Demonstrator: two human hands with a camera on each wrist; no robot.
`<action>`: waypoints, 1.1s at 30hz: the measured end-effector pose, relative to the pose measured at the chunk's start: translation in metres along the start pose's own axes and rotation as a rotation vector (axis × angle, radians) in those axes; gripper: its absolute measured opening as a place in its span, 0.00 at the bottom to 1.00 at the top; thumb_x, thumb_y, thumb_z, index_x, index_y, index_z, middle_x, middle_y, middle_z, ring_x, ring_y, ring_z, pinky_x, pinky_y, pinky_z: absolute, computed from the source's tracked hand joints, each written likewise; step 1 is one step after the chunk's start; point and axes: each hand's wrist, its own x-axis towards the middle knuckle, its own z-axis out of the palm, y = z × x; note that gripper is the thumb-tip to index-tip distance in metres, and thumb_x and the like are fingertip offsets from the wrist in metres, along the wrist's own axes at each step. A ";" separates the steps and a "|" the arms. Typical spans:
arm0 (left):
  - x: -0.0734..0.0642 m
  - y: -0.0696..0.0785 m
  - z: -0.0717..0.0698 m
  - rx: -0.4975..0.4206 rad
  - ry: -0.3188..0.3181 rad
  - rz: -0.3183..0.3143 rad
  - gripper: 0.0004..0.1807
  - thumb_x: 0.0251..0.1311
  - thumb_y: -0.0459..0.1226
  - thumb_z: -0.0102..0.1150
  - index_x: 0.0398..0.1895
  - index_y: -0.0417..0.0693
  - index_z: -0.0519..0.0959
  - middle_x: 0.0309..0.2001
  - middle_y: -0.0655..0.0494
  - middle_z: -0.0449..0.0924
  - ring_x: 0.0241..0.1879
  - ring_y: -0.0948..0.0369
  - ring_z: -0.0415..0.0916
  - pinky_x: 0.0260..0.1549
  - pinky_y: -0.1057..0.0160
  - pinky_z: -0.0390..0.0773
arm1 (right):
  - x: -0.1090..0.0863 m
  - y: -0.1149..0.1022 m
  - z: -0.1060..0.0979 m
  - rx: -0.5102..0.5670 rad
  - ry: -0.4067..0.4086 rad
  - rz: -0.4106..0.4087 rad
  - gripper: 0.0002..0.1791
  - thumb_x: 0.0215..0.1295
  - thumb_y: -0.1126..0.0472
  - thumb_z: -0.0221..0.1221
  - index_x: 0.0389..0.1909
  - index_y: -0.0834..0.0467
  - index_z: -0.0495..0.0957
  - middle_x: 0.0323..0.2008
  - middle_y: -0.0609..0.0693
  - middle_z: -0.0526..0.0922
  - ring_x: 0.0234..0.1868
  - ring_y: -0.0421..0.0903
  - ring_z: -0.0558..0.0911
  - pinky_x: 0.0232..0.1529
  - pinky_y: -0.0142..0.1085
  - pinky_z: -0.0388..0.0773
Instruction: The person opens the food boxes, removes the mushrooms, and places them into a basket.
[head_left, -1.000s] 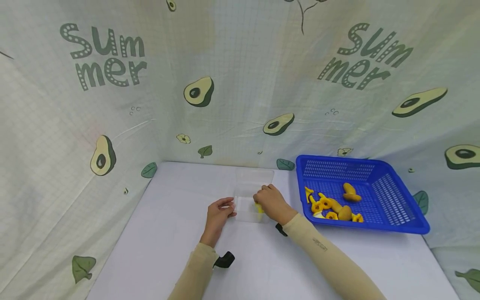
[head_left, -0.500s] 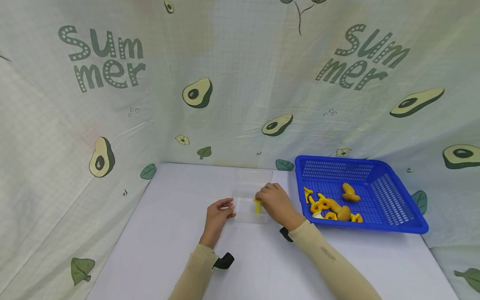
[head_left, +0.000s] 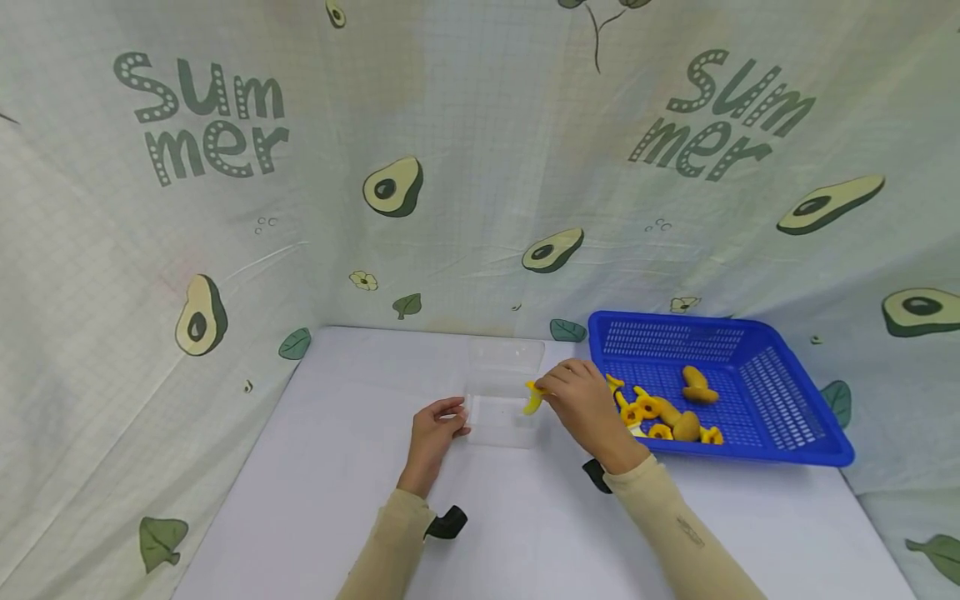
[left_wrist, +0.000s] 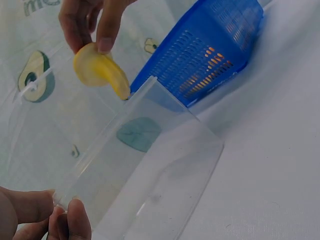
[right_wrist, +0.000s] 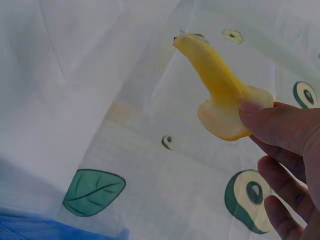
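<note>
My right hand [head_left: 588,408] pinches a yellow mushroom [right_wrist: 220,85] by its cap between thumb and fingers, with the stem pointing away from the palm. In the head view the mushroom overlaps the right side of a clear plastic box [head_left: 498,439]; the left wrist view shows it held above the box's rim. My left hand [head_left: 435,435] holds the box's left wall, thumb and fingertips pinching the rim in the left wrist view. The box's clear lid [head_left: 506,354] lies folded back behind it. Nothing shows inside the box.
To the right stands a blue perforated basket [head_left: 731,454] with several yellow mushrooms [head_left: 632,414], larger brown ones [head_left: 700,388] and a whitish piece. All rest on a white table [head_left: 360,392]. A patterned curtain [head_left: 465,167] hangs behind it.
My right hand has lifted the yellow mushroom out of the box area and moved right, toward the basket. My left hand keeps its hold on the box.
</note>
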 end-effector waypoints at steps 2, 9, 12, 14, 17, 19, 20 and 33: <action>0.000 0.000 0.000 -0.002 -0.001 0.000 0.19 0.67 0.22 0.63 0.60 0.22 0.78 0.44 0.45 0.81 0.36 0.62 0.79 0.35 0.66 0.89 | -0.003 0.002 -0.005 -0.002 0.023 -0.001 0.14 0.50 0.69 0.81 0.38 0.57 0.90 0.37 0.49 0.90 0.46 0.52 0.82 0.54 0.48 0.82; 0.001 -0.002 -0.001 0.005 0.005 0.003 0.19 0.67 0.22 0.63 0.60 0.22 0.78 0.43 0.46 0.81 0.38 0.60 0.79 0.34 0.67 0.88 | -0.014 0.008 -0.025 -0.003 0.082 0.031 0.15 0.48 0.72 0.81 0.38 0.59 0.90 0.36 0.51 0.89 0.45 0.54 0.83 0.52 0.51 0.81; 0.002 -0.003 -0.001 0.004 0.007 0.004 0.19 0.67 0.22 0.63 0.60 0.22 0.79 0.43 0.46 0.81 0.38 0.59 0.80 0.34 0.67 0.89 | -0.018 0.012 -0.032 -0.015 0.112 0.040 0.16 0.47 0.72 0.81 0.38 0.60 0.90 0.36 0.52 0.90 0.45 0.56 0.83 0.51 0.52 0.81; 0.002 -0.004 -0.001 -0.001 0.009 0.002 0.19 0.67 0.22 0.63 0.60 0.22 0.79 0.42 0.47 0.81 0.37 0.59 0.80 0.34 0.66 0.89 | -0.021 0.015 -0.036 -0.024 0.136 0.037 0.17 0.45 0.72 0.82 0.38 0.61 0.90 0.36 0.53 0.90 0.44 0.56 0.83 0.50 0.53 0.81; 0.003 -0.005 -0.001 -0.003 0.012 0.000 0.19 0.67 0.22 0.63 0.60 0.23 0.79 0.42 0.47 0.81 0.36 0.60 0.79 0.34 0.66 0.89 | -0.027 0.021 -0.042 -0.029 0.163 0.032 0.17 0.45 0.73 0.81 0.37 0.61 0.90 0.36 0.54 0.90 0.43 0.57 0.83 0.49 0.54 0.81; 0.003 -0.005 -0.001 -0.002 0.012 -0.003 0.18 0.67 0.22 0.63 0.60 0.23 0.79 0.42 0.47 0.81 0.36 0.60 0.79 0.34 0.67 0.89 | -0.031 0.026 -0.045 -0.036 0.176 0.034 0.17 0.45 0.73 0.81 0.37 0.62 0.90 0.35 0.54 0.90 0.43 0.58 0.83 0.47 0.53 0.80; 0.003 -0.005 -0.002 -0.002 0.013 -0.006 0.18 0.67 0.22 0.63 0.60 0.23 0.79 0.42 0.47 0.81 0.36 0.60 0.79 0.34 0.67 0.89 | -0.033 0.028 -0.047 -0.039 0.181 0.038 0.17 0.45 0.73 0.81 0.37 0.62 0.90 0.35 0.54 0.90 0.43 0.58 0.83 0.46 0.53 0.80; 0.004 -0.005 -0.001 0.015 0.012 -0.011 0.18 0.67 0.21 0.63 0.59 0.24 0.80 0.43 0.46 0.80 0.36 0.62 0.79 0.35 0.67 0.89 | -0.056 0.054 -0.065 -0.078 0.235 0.101 0.20 0.39 0.81 0.80 0.36 0.66 0.89 0.34 0.60 0.89 0.42 0.62 0.81 0.48 0.57 0.79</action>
